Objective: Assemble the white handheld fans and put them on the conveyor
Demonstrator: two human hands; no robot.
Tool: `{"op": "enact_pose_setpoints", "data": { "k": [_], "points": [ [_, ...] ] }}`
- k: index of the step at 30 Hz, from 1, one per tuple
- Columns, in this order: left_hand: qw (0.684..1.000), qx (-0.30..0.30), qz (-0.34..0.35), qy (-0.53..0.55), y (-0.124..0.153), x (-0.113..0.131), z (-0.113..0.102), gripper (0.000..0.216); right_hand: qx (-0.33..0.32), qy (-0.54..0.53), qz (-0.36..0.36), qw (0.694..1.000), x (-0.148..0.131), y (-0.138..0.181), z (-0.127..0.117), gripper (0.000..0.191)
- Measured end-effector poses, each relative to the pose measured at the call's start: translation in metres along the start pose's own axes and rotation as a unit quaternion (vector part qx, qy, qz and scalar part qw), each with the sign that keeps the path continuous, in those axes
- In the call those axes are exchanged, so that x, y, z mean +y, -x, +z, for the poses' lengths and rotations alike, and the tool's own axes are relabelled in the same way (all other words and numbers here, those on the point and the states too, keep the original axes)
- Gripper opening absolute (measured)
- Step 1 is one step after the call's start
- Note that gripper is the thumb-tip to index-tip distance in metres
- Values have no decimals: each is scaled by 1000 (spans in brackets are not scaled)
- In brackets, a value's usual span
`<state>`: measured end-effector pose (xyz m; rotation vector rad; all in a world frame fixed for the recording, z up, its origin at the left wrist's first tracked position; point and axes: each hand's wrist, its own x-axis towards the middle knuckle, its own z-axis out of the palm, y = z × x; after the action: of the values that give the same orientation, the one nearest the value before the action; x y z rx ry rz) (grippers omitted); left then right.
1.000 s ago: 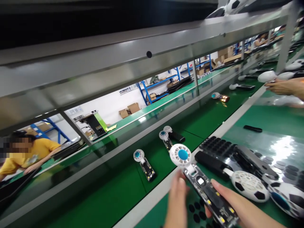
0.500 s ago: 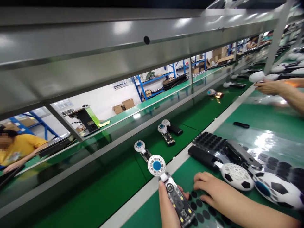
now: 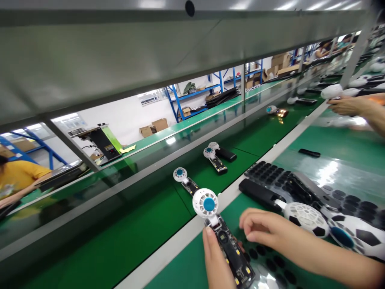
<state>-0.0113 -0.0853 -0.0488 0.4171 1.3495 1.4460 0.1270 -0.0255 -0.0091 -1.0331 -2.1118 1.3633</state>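
My left hand [image 3: 217, 259] is closed around an opened handheld fan [image 3: 229, 251]. The fan's white round head has a blue centre and points up and away from me. Its bare circuit board, with small yellow-white lights, faces up. Close by on the right, my right hand [image 3: 264, 224] is apart from the fan, fingers curled and thumb drawn in. Whatever its fingertips may pinch cannot be made out. Beneath both hands lies a sheet of round black stickers [image 3: 279, 263]. Right of them rest fans with football-patterned heads [image 3: 306, 216] and black handles.
A green conveyor belt [image 3: 126, 249] runs along my left, carrying several opened fans [image 3: 216, 160]. A pale rail [image 3: 168, 249] edges it. More black discs [image 3: 270, 174] lie beyond the fans. A co-worker's hand [image 3: 349, 105] is at far right; a metal beam [image 3: 135, 60] crosses overhead.
My right hand has lifted off the sheet of black stickers, its fingers curling in. The held fan sits slightly further right in view. The camera has tilted a little.
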Motion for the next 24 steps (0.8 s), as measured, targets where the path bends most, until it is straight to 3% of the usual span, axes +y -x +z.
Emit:
{"op": "enact_pose_setpoints", "data": {
  "k": [3,7,12,24],
  "points": [
    [1000,2,4,-26,3,0,0,70,8,-45,12,999,-21,-6,1,11],
    [999,16,11,-48,1,-2,-3,61,-23,-7,12,1000,-37,-16,11,12],
    [995,40,72,-52,-6,-9,-6,53,-23,52,31,998,-40,-18,17,14],
    [998,27,59,7,-10,-12,-7,53,-25,61,64,996,-47,-14,18,19]
  ]
}}
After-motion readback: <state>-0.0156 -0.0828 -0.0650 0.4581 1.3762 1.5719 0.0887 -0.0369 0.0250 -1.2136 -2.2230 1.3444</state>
